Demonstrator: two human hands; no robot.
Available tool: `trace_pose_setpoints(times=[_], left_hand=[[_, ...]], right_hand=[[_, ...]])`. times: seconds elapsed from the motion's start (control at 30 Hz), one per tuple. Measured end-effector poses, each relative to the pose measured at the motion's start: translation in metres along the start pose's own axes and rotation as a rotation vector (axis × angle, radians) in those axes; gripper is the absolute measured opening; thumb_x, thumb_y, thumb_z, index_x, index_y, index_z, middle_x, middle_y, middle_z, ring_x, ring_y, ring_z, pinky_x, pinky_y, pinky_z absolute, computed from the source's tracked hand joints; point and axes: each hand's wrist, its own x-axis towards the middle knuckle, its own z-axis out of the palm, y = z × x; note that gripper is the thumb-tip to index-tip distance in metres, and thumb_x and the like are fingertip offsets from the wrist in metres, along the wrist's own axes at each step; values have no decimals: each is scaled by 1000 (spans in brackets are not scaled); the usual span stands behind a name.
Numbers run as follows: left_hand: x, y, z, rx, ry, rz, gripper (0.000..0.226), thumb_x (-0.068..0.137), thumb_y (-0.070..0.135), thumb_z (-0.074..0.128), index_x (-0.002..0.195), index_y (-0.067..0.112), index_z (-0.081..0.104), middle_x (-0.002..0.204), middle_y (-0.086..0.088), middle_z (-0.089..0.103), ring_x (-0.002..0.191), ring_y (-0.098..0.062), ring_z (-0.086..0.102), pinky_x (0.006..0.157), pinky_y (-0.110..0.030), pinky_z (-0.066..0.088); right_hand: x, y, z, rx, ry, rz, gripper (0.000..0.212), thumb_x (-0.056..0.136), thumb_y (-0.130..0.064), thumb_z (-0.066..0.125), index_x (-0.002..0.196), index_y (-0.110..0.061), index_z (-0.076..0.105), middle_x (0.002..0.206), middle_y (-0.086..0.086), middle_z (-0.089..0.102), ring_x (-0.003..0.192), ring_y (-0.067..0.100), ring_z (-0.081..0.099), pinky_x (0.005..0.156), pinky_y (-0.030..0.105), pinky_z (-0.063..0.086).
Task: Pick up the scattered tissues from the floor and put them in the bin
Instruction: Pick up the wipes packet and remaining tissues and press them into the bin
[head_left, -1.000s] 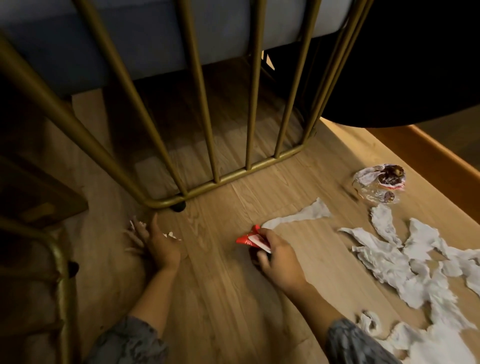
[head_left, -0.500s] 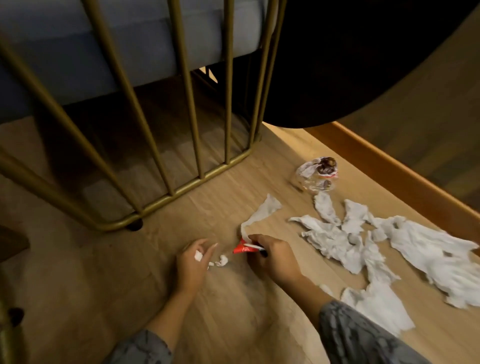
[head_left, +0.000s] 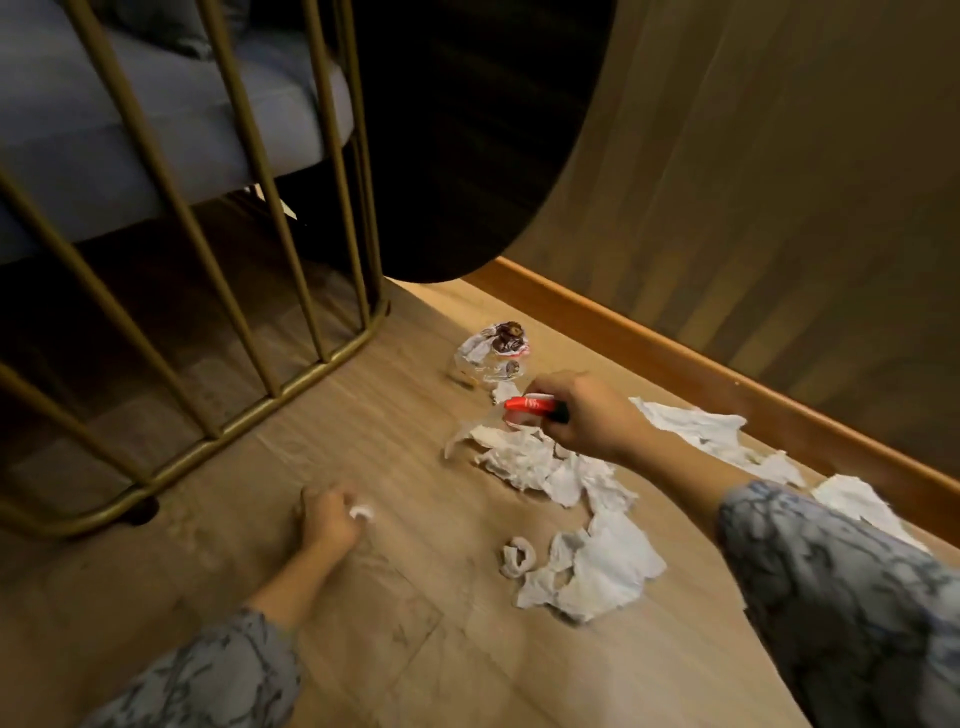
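1. Head view: task at an early stage. Most tissues (head_left: 540, 462) lie on the floor (head_left: 363, 597), from centre out to 4 o'clock; no bin in sight.
2. Left hand (head_left: 327, 522) is curled round a small white scrap (head_left: 362, 512).
3. Right hand (head_left: 582, 415) pinches a red wrapper (head_left: 530, 402) above the pile.
4. Versus a second ago: the right hand has travelled from floor centre toward 2 o'clock, near the clear wrapper (head_left: 491, 351); the left has left the gold frame (head_left: 322, 364).

Gold metal frame (head_left: 291, 382), left of and beyond both hands; crumpled clear wrapper (head_left: 491, 353), just beyond the right hand; wooden baseboard (head_left: 727, 384), right of it.
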Motion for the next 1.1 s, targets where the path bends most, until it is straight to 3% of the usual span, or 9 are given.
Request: trace_pose_setpoints(times=[0.13, 0.23, 0.33, 0.47, 0.6, 0.77, 0.87, 0.97, 1.1], left_hand=[[-33, -21, 15, -66, -34, 3, 18, 72, -8, 70, 84, 5, 69, 96, -21, 70, 95, -35, 65, 77, -28, 42], [-33, 19, 7, -60, -75, 67, 21, 76, -6, 67, 96, 1, 70, 99, -20, 71, 95, -32, 67, 76, -28, 45], [-22, 100, -10, -110, -81, 163, 29, 79, 1, 67, 108, 6, 66, 108, -15, 68, 98, -30, 64, 78, -29, 48], [-30, 233, -33, -113, -111, 417, 23, 79, 10, 72, 100, 16, 68, 103, -2, 68, 91, -19, 62, 74, -26, 48], [-78, 358, -33, -103, -116, 638, 21, 78, 40, 72, 90, 24, 69, 89, 11, 66, 85, -7, 62, 67, -22, 47], [-170, 471, 5, -290, -263, 711, 45, 87, 61, 50, 87, 19, 66, 79, 3, 66, 73, -15, 63, 57, -19, 46], [-222, 513, 46, -441, -415, 653, 54, 98, 48, 36, 79, 10, 68, 78, 7, 61, 79, -12, 57, 66, -23, 42], [-275, 539, 90, -521, -569, 613, 37, 92, 30, 33, 68, 13, 56, 74, -6, 56, 81, -28, 53, 68, -35, 41], [-354, 567, 135, -501, -679, 612, 16, 94, 16, 32, 88, 13, 46, 86, -6, 44, 85, -23, 41, 69, -32, 37]], right_hand=[[-19, 10, 2, -48, 16, -7, 14, 86, -20, 69, 99, -19, 67, 94, -1, 65, 87, 16, 56, 78, 34, 52], [-25, 10, -11, -72, 38, -54, 24, 86, -11, 67, 109, -17, 67, 105, 3, 62, 92, 18, 55, 77, 35, 52], [-28, 14, -44, -105, 97, -83, 27, 86, -7, 67, 111, -15, 70, 103, 3, 59, 90, 15, 47, 71, 29, 44], [-45, 31, -106, -189, 154, -41, 16, 88, -15, 69, 103, -14, 74, 92, -1, 55, 86, 13, 44, 69, 26, 44], [-91, 50, -167, -129, 200, 62, 6, 85, -20, 73, 85, -18, 67, 90, -5, 51, 83, 11, 46, 65, 15, 33], [-194, 66, -243, 160, 329, 253, 23, 80, -18, 78, 77, -22, 55, 101, -11, 68, 91, 5, 64, 73, 17, 55], [-268, 82, -271, 208, 480, 374, 26, 78, -14, 79, 84, -23, 55, 89, -13, 64, 83, 5, 62, 67, 17, 53], [-340, 92, -288, 283, 579, 513, 33, 81, -13, 77, 101, -29, 56, 101, -16, 61, 100, 7, 62, 78, 20, 57], [-428, 102, -299, 359, 794, 663, 29, 82, -19, 77, 105, -26, 62, 103, -11, 67, 101, 9, 66, 83, 29, 59]])
